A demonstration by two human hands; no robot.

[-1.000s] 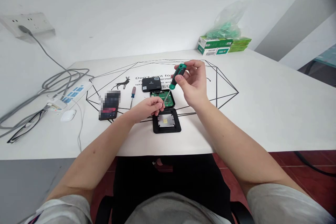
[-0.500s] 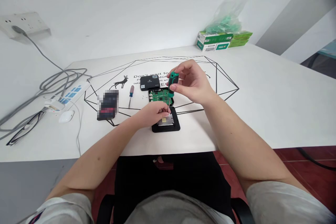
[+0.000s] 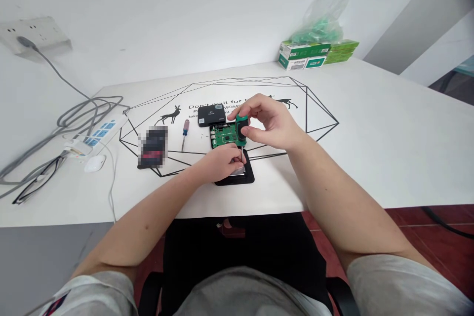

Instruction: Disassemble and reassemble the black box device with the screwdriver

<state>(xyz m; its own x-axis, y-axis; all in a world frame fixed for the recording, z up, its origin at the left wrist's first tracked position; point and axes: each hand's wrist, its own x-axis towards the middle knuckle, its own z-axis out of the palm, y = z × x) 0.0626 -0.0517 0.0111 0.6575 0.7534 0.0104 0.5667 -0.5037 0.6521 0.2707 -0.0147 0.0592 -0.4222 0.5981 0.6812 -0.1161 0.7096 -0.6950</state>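
Screwdriver (image 3: 241, 131) work goes best with the shaft kept upright and pressure light, the right hand (image 3: 268, 123) closed around the green handle. Left hand (image 3: 222, 162) pinches the metal tip, steadying it just above the black case half (image 3: 247, 175). Circuit board (image 3: 224, 135) lies just behind.

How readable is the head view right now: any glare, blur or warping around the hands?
Head view: even, soft light, no glare; edges bow from wide-angle warping; the phone is pixelated out; the green screwdriver in the right hand and the left hand show sharp.
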